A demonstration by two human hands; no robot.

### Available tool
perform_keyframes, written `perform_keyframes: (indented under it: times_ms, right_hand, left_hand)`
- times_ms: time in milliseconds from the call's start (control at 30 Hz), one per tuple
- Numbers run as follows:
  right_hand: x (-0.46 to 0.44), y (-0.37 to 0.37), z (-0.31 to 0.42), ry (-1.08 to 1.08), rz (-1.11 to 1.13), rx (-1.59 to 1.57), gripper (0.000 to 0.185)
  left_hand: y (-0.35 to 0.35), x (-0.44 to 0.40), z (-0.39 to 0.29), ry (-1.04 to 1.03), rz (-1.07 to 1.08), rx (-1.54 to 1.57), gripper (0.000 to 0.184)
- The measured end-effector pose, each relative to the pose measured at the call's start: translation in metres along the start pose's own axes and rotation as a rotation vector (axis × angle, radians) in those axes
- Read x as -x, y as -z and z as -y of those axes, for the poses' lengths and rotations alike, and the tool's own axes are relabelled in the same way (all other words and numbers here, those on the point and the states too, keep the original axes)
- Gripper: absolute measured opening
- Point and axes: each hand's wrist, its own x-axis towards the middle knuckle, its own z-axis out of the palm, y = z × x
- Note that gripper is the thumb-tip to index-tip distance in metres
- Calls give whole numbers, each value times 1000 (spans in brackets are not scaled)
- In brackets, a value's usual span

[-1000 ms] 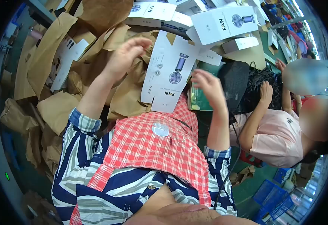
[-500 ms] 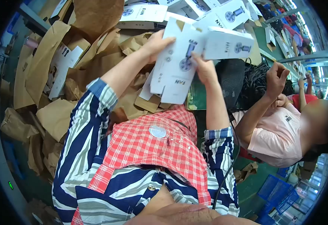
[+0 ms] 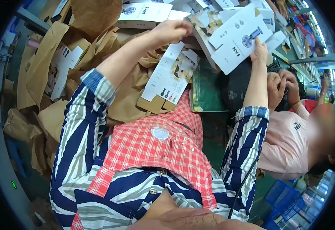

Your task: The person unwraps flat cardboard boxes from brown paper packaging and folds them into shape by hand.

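Note:
My right hand (image 3: 259,53) grips a flat white fan carton (image 3: 234,48) by its right edge, fingers behind and thumb on the printed face. The carton is tilted, over a pile of other cartons. My left hand (image 3: 174,31) is curled closed at the left of that pile, near the edge of a carton with a photo on it (image 3: 204,28); nothing shows in its fingers. Below my left hand, another flat carton (image 3: 167,76) with a printed photo lies on brown cardboard by my apron.
Crumpled brown paper (image 3: 52,126) and open cardboard fill the left side. More fan cartons (image 3: 146,13) are heaped at the back. A green surface (image 3: 209,92) lies right of the flat carton. A co-worker in a pink shirt (image 3: 286,142) sits close on my right, near blue crates (image 3: 284,199).
My right hand has carried the fan carton up and to the right, onto the pile. My left hand has let go of it. The flat printed carton below is now uncovered.

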Motion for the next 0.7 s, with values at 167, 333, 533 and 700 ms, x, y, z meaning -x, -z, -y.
perform_keyframes:
  times_ms: [167, 333, 533, 700]
  right_hand:
    - [12, 2, 19, -30, -154, 15, 30]
    - [144, -79, 77, 70, 146, -146, 23]
    - [289, -130, 6, 9, 321, 323, 24]
    - [313, -150, 70, 118, 791, 619, 25]
  left_hand:
    - [-13, 40, 53, 83, -116, -95, 31]
    - [-21, 64, 27, 34, -146, 398, 29]
    - [-28, 110, -26, -156, -193, 487, 35]
    - [-9, 147, -43, -94, -199, 360, 30]
